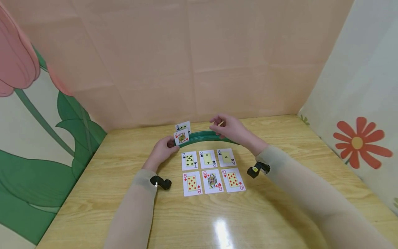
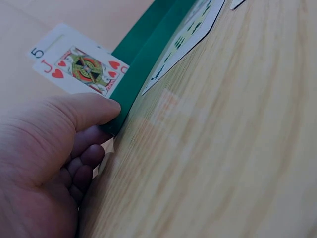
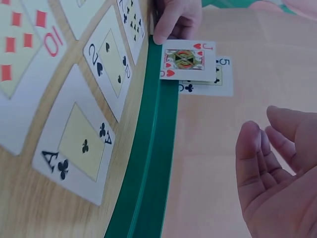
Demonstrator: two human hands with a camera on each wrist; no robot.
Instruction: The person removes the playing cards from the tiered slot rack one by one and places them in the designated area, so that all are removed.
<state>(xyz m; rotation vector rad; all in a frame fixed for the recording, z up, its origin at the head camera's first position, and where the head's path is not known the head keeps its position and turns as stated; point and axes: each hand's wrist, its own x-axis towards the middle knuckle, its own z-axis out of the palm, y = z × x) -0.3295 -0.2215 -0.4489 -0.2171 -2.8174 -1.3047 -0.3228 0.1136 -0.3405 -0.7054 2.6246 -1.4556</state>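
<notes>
A curved green card holder [image 1: 203, 137] stands behind the laid-out cards. My left hand [image 1: 162, 149] pinches its left end, the thumb [image 2: 96, 110] on the front face and the other fingers behind. A jack of hearts [image 1: 181, 137] stands upright in the holder near that hand, and a five of clubs [image 1: 183, 126] stands behind it, partly covered. Above the right half of the holder is my right hand [image 1: 230, 128], its fingers loosely bent with nothing between them. In the right wrist view a gap shows between the thumb [image 3: 285, 121] and the index finger.
Two rows of face-up cards lie before the holder: seven of clubs [image 1: 189, 160], two of spades [image 1: 207, 159] and ace of clubs [image 1: 227, 157]; nearer, eight of diamonds [image 1: 192, 183], queen of hearts [image 1: 212, 181] and ten of diamonds [image 1: 233, 180]. A wooden table [image 1: 192, 221] bears everything.
</notes>
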